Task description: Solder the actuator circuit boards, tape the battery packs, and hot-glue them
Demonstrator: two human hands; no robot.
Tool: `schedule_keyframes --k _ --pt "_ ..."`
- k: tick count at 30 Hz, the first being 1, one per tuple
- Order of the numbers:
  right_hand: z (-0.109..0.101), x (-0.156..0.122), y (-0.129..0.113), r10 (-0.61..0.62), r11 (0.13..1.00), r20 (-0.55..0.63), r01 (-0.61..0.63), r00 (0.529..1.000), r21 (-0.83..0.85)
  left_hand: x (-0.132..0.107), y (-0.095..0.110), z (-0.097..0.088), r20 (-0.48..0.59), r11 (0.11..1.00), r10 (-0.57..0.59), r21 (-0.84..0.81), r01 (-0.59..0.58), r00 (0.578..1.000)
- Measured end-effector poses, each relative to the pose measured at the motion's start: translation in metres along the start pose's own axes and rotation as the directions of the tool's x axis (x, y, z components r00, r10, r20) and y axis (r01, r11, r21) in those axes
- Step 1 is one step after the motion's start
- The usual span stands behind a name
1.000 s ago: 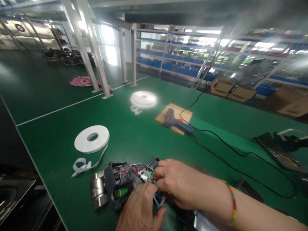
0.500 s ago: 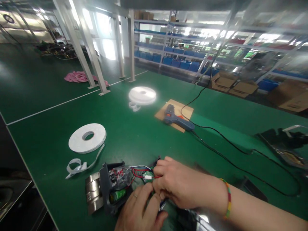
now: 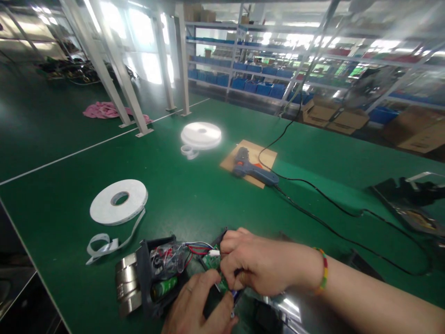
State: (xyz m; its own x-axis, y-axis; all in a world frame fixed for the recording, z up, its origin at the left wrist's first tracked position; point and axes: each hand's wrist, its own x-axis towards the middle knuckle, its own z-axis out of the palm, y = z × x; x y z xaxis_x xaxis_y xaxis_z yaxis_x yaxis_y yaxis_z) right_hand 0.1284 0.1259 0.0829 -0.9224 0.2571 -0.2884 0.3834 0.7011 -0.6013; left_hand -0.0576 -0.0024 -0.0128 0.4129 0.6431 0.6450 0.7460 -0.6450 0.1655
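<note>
A small dark grey device (image 3: 153, 278) lies open on the green table at the bottom centre, with metal plates on its left side, a green cylindrical cell, red and black wires and a green circuit board (image 3: 210, 262). My right hand (image 3: 257, 266), a beaded band on its wrist, pinches at the circuit board and wires. My left hand (image 3: 200, 308) comes up from the bottom edge and presses on the device's near side, fingers curled over it. What lies under both hands is hidden.
A white tape roll (image 3: 118, 207) with a loose tail lies to the left, another white tape roll (image 3: 200, 135) further back. A blue glue gun (image 3: 253, 171) rests on cardboard (image 3: 264, 157), its black cable (image 3: 347, 213) running right. Dark parts (image 3: 406, 199) sit at right. Pink cloth (image 3: 104, 110) and frame posts stand behind.
The view has shifted a little, so everything sits lower and further left. My hands stay on the device; the left fingers have curled closer to the board.
</note>
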Motion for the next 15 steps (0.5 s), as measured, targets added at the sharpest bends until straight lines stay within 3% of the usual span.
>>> schedule_keyframes --k 5,10,15 --pt "-0.001 0.001 -0.001 -0.006 1.000 0.001 0.006 1.000 0.026 0.006 0.011 0.005 -0.052 0.993 -0.109 -0.051 0.106 0.993" --pt "-0.009 -0.006 -0.003 -0.048 0.998 -0.038 0.050 0.998 0.044 0.007 0.016 0.011 -0.104 0.990 -0.131 -0.074 0.124 0.986" --pt "-0.019 -0.033 -0.010 0.084 0.989 -0.264 -0.048 0.961 0.140 0.001 0.016 0.013 -0.101 0.987 -0.151 -0.061 0.145 0.983"
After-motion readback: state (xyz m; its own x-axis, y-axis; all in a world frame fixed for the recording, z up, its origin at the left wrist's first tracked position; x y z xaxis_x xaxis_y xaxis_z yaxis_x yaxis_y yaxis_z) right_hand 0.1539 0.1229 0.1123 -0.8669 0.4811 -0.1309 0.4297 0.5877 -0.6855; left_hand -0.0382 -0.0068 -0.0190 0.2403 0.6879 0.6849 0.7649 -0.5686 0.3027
